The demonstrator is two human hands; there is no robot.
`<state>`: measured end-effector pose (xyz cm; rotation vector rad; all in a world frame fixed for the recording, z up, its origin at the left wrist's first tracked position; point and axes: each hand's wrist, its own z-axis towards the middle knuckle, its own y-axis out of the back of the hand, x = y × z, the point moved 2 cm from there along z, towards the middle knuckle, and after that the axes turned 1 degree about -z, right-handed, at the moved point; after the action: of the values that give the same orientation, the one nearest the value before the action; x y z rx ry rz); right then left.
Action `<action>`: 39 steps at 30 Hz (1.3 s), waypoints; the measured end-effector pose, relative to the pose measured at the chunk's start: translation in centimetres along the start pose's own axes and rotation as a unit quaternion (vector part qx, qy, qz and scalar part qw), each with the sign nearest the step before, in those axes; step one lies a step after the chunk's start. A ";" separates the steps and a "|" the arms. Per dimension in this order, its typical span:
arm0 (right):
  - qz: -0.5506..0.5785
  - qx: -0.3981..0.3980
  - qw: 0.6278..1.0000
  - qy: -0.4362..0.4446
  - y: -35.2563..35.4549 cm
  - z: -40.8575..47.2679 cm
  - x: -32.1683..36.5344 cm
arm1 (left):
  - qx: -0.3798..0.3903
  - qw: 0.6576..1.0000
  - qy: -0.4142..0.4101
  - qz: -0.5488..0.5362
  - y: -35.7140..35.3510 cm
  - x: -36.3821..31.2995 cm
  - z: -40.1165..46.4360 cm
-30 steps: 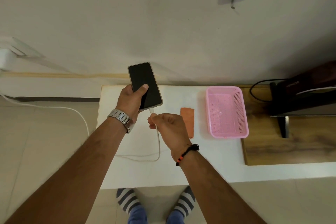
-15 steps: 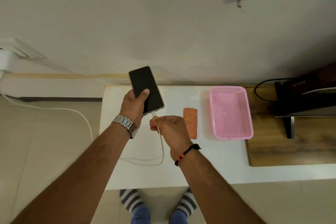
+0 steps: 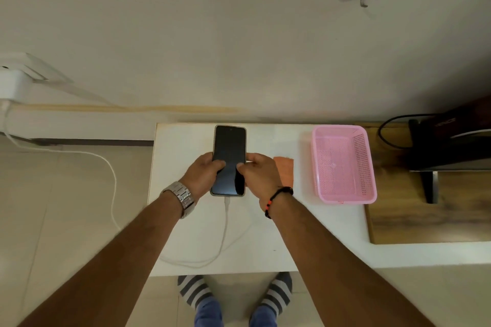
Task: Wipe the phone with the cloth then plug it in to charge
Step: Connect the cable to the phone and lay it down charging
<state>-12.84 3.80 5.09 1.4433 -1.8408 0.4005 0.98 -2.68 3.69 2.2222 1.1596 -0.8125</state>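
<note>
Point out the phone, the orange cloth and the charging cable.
phone [image 3: 230, 146]: head view, upper part of the dark screen.
orange cloth [image 3: 285, 171]: head view, middle of the visible part.
charging cable [image 3: 226, 223]: head view, white run just below the phone.

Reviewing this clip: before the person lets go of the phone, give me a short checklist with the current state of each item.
1. White charging cable meets the bottom edge of the black-screened phone in its pale case: ok.
2. Plug fully seated, phone charging: cannot tell; the screen is dark.
3. Phone resting flat on the white table: cannot tell; left hand and right hand grip its sides.
4. Cable runs off the table's left edge towards the white adapter on the wall: ok.
5. Orange cloth set down beside the phone, apart from it: ok.
6. Empty pink plastic basket away from the phone: ok.
</note>
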 end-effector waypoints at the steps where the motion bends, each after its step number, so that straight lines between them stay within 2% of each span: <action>1: -0.025 -0.012 1.000 -0.002 -0.3 0.3 -0.5 | -0.013 0.999 0.005 0.033 0.0 0.6 0.3; 5: -0.058 -0.037 0.997 -0.034 -1.3 1.5 -2.5 | -0.084 0.988 -0.011 0.127 0.1 2.1 0.8; 9: -0.085 -0.081 0.992 -0.046 -2.0 2.2 -3.9 | -0.132 0.984 0.016 0.120 0.2 3.3 1.4; 12: -0.100 -0.123 0.985 -0.062 -2.5 2.7 -4.6 | -0.143 0.984 0.028 0.099 0.1 3.8 1.6; 17: -0.130 -0.152 0.977 -0.069 -3.0 3.2 -5.1 | -0.160 0.978 0.027 0.134 -0.1 4.2 2.0; 22: -0.157 -0.166 0.971 -0.073 -3.3 3.4 -5.7 | -0.172 0.971 0.022 0.168 -0.5 4.8 2.4; 30: -0.169 -0.169 0.969 -0.065 -3.3 3.1 -5.8 | -0.172 0.972 0.018 0.160 -0.7 5.4 2.5; 39: -0.165 -0.144 0.975 -0.039 -3.7 2.7 -4.4 | -0.114 0.987 0.033 0.107 0.6 5.5 2.0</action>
<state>-10.01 3.89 -0.58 1.5389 -1.5998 -0.0863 3.49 -1.32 -1.52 2.1486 0.9692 -0.4963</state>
